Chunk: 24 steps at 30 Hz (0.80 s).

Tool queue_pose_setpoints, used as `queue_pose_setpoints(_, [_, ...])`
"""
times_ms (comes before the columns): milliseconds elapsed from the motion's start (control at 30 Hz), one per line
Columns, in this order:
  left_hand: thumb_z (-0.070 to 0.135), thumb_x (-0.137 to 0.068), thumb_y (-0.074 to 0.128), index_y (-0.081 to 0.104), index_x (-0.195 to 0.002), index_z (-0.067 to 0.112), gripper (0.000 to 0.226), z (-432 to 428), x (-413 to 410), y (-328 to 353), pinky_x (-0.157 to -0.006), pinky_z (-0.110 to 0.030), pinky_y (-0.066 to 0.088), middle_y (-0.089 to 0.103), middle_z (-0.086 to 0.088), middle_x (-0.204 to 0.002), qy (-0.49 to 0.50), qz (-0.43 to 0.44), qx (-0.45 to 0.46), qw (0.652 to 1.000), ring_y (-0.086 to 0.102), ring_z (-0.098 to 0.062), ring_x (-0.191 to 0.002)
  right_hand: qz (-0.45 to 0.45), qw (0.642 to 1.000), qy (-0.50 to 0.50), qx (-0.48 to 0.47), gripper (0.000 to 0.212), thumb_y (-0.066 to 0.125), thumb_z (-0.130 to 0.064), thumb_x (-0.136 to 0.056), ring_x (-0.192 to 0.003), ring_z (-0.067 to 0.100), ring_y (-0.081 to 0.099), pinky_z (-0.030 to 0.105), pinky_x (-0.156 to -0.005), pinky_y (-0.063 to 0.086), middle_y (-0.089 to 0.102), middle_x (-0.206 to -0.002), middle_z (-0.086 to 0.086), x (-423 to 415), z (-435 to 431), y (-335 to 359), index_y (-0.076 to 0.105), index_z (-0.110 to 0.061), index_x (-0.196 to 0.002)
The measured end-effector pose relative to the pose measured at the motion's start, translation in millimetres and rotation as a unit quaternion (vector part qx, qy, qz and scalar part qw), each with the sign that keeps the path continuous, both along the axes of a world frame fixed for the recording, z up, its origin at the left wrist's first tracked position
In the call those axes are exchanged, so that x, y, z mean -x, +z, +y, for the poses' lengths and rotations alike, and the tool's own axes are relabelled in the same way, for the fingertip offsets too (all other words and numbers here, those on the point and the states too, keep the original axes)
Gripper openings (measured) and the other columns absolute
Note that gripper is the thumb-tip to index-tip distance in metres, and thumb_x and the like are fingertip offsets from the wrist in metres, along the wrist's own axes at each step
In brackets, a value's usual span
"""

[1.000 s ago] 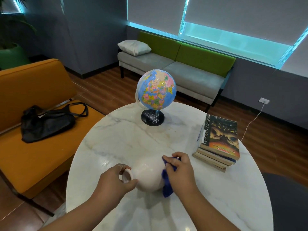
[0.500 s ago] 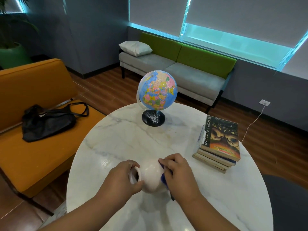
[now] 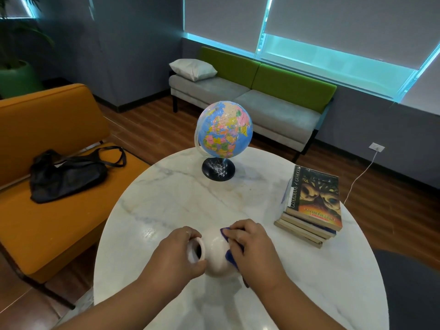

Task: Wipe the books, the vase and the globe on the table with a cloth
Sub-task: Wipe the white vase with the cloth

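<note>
Head view shows the vase tipped on its side at the counter's 6 o'clock, left hand closed round its neck, right hand pressing the cloth on its belly: best to turn it slowly, wiping all round.

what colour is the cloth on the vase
Blue; the cloth shows under the right hand in the head view.

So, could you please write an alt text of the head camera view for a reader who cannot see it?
A left hand holds a white vase on its side while the right hand presses a blue cloth against it, on a round marble table. A globe stands further back, and a stack of books lies at the right.
</note>
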<state>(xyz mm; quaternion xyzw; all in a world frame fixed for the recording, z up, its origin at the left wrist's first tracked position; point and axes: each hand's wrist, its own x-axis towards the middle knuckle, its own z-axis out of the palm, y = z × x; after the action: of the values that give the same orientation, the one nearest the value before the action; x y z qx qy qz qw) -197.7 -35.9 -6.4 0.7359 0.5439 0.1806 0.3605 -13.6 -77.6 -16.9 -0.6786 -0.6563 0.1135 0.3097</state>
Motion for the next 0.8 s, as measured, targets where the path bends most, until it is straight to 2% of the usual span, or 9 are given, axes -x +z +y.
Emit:
queue_pose_setpoints(100, [0.029,-0.071,0.076,0.053,-0.105,0.033,0.041,1,-2,-1,-0.073,-0.015,0.048,0.058,0.015,-0.101,0.001,-0.010,-0.002,1.000,0.060,-0.008,-0.086,-0.015,0.998,0.054,-0.012,0.024,0.051,-0.027,-0.088,-0.101,0.003,0.044,0.018,-0.077,0.050,0.050,-0.104,-0.022,17,-13,-1,0.073,-0.024,-0.099])
queue_pose_setpoints(200, [0.031,-0.072,0.076,0.054,-0.105,0.032,0.039,3,-1,-2,-0.074,-0.017,0.049,0.059,0.013,-0.100,0.004,-0.016,-0.001,1.000,0.061,-0.008,-0.086,-0.050,0.993,0.100,-0.045,0.030,0.045,-0.033,-0.088,-0.092,0.002,0.041,0.016,-0.068,0.049,0.050,-0.100,-0.022,30,-19,-6,0.072,-0.026,-0.095])
queue_pose_setpoints(267, [0.032,-0.071,0.077,0.054,-0.106,0.032,0.042,4,0,-4,-0.076,-0.020,0.051,0.059,0.014,-0.101,0.002,-0.014,0.000,1.000,0.061,-0.009,-0.088,0.028,0.998,0.057,-0.019,0.027,0.049,-0.029,-0.088,-0.100,0.001,0.043,0.018,-0.076,0.050,0.047,-0.103,-0.027,24,-11,-4,0.073,-0.026,-0.098])
queue_pose_setpoints(333, [0.031,-0.069,0.078,0.054,-0.105,0.033,0.044,3,3,-6,-0.076,-0.020,0.051,0.057,0.016,-0.102,-0.001,-0.010,0.004,1.000,0.061,-0.010,-0.088,0.116,0.993,-0.018,0.009,0.021,0.057,-0.019,-0.091,-0.103,-0.002,0.049,0.012,-0.086,0.045,0.048,-0.105,-0.027,10,-4,-3,0.074,-0.025,-0.102])
queue_pose_setpoints(400, [0.030,-0.067,0.079,0.054,-0.103,0.033,0.044,2,6,-7,-0.074,-0.020,0.051,0.058,0.016,-0.100,0.000,-0.014,0.009,1.000,0.061,-0.011,-0.087,0.144,0.984,-0.099,0.046,0.020,0.060,-0.015,-0.093,-0.097,-0.008,0.051,0.007,-0.091,0.040,0.049,-0.102,-0.024,-3,-4,-2,0.073,-0.025,-0.105])
queue_pose_setpoints(467, [0.029,-0.068,0.079,0.054,-0.102,0.034,0.042,1,9,-9,-0.073,-0.020,0.051,0.058,0.016,-0.100,-0.006,-0.016,0.010,1.000,0.061,-0.011,-0.086,0.137,0.981,-0.125,0.055,0.021,0.060,-0.014,-0.092,-0.095,-0.009,0.051,0.008,-0.092,0.040,0.049,-0.100,-0.022,-4,-10,-5,0.071,-0.026,-0.107])
queue_pose_setpoints(567, [0.030,-0.069,0.079,0.053,-0.101,0.034,0.042,1,12,-11,-0.070,-0.016,0.047,0.056,0.017,-0.099,-0.018,-0.004,0.000,1.000,0.059,-0.009,-0.082,0.104,0.994,-0.040,0.004,0.024,0.063,-0.012,-0.086,-0.104,-0.004,0.049,0.003,-0.089,0.036,0.049,-0.105,-0.025,15,-24,-12,0.071,-0.025,-0.104])
queue_pose_setpoints(667, [0.027,-0.069,0.078,0.053,-0.098,0.035,0.039,1,14,-14,-0.067,-0.015,0.047,0.056,0.017,-0.097,-0.022,-0.011,-0.006,1.000,0.058,-0.006,-0.077,0.053,0.997,0.056,-0.028,0.028,0.064,-0.010,-0.082,-0.109,-0.005,0.043,0.006,-0.087,0.040,0.047,-0.107,-0.033,28,-25,-18,0.070,-0.028,-0.103])
queue_pose_setpoints(800, [0.025,-0.066,0.081,0.054,-0.093,0.036,0.040,-1,19,-18,-0.068,-0.020,0.052,0.057,0.018,-0.096,-0.012,-0.033,0.013,0.999,0.059,-0.005,-0.081,0.229,0.969,-0.092,0.013,0.036,0.066,-0.002,-0.085,-0.099,-0.002,0.056,0.002,-0.084,0.039,0.057,-0.100,-0.018,8,-12,-14,0.072,-0.038,-0.086])
